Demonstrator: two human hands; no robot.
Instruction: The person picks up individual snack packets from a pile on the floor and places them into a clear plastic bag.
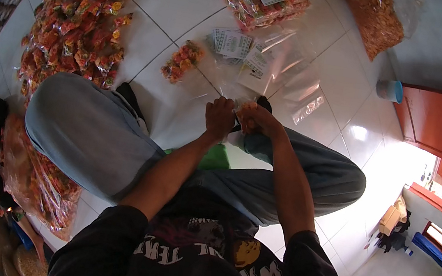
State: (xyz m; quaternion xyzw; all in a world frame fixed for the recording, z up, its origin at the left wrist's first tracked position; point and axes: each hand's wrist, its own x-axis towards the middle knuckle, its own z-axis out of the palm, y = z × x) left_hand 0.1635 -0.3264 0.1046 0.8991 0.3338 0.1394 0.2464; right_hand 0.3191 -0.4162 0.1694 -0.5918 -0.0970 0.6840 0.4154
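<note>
My left hand (220, 116) and my right hand (263, 121) are close together above the floor, between my bent knees. The left fingers are closed on the edge of a clear plastic bag (241, 102). My right hand grips the side of that bag, with orange-red snack pieces partly hidden under its fingers. Just beyond lie a small cluster of wrapped snack pieces (182, 61), a fan of printed paper labels (232, 44) and flat clear plastic bags (291, 68). Some labels lie under or within the clear plastic.
A large heap of wrapped snacks (78, 28) spreads on the left; a full plastic sack (41, 177) sits behind my left knee. Filled, labelled packs (267, 2) are stacked ahead. Right of them are a bag of orange-brown pieces (374, 21) and a blue cup (390, 90). Another person's arm (33, 233) shows lower left.
</note>
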